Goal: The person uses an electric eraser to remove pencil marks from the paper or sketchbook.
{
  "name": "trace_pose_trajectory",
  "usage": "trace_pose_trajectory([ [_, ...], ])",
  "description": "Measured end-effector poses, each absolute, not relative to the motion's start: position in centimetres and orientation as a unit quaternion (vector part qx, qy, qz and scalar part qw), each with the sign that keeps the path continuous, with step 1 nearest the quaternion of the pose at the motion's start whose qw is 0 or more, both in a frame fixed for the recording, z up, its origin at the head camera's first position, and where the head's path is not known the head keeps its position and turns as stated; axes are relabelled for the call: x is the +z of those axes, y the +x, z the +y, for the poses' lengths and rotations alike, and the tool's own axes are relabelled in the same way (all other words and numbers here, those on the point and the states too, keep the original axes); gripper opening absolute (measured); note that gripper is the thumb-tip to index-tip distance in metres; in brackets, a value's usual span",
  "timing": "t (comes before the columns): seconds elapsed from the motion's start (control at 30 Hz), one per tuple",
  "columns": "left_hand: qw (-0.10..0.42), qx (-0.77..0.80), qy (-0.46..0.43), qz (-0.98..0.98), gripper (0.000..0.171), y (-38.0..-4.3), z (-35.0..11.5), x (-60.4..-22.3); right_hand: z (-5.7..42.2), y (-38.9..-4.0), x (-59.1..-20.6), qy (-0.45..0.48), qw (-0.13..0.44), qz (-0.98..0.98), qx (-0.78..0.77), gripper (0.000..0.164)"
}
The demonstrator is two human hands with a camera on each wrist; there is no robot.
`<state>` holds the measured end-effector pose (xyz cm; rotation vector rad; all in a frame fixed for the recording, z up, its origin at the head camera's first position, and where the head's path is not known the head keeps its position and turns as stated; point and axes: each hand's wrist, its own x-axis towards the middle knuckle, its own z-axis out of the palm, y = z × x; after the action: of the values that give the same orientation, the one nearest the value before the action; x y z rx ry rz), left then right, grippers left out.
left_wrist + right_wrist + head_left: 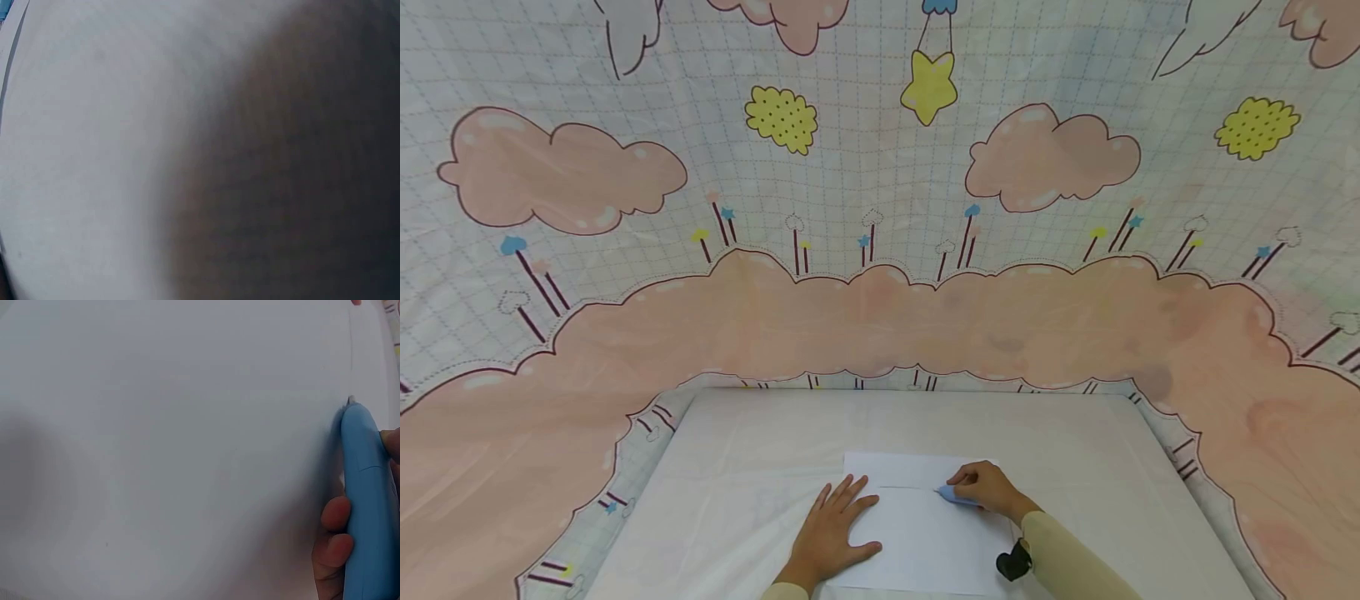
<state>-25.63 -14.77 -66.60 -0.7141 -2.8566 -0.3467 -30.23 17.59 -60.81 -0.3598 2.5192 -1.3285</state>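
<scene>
A white sheet of paper [932, 542] lies on the white-covered table. My left hand [827, 537] rests on its left side, palm down with fingers spread. In the left wrist view a dark blur, part of that hand [300, 175], covers the right half. My right hand [994, 490] grips a light blue utility knife [367, 506], thumb on one side and fingers on the other. The knife's small metal blade tip [351, 399] is at the paper. A thin straight line [904, 487] runs across the upper part of the sheet, from near the left fingertips to the blade.
White cloth [760, 433] covers the table around the paper. Behind and beside it hangs a curtain [880, 325] printed with pink clouds and stars. A black heart-shaped piece [1013, 562] is at the right wrist, by the cream sleeve [1067, 558].
</scene>
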Motion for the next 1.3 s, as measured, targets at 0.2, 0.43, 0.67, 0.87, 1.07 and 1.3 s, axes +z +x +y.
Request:
trace_pose_trajectory([
  [0.2, 0.088, -0.114, -0.24, -0.96, 0.075, -25.7, -14.8, -66.6, 17.2, -30.6, -60.9, -0.119, 0.142, 0.869, -0.458, 0.016],
  [0.43, 0.093, -0.111, -0.248, -0.958, 0.074, -25.6, -14.8, -66.2, 16.8, -30.7, -60.8, -0.12, 0.141, 0.872, -0.454, 0.016],
  [0.67, 0.08, -0.11, -0.245, -0.96, 0.074, -25.7, -14.8, -65.9, 16.3, -30.8, -60.7, -0.12, 0.146, 0.868, -0.46, 0.017],
  [0.87, 0.081, -0.108, -0.245, -0.96, 0.075, -25.6, -14.8, -66.0, 15.6, -31.0, -60.9, -0.125, 0.146, 0.866, -0.462, 0.017],
  [1.07, 0.087, -0.104, -0.246, -0.96, 0.075, -25.7, -14.7, -66.3, 15.6, -31.0, -60.8, -0.124, 0.142, 0.869, -0.457, 0.017],
  [1.3, 0.077, -0.109, -0.244, -0.96, 0.075, -25.6, -14.8, -65.9, 16.5, -30.8, -60.8, -0.116, 0.14, 0.875, -0.448, 0.017],
])
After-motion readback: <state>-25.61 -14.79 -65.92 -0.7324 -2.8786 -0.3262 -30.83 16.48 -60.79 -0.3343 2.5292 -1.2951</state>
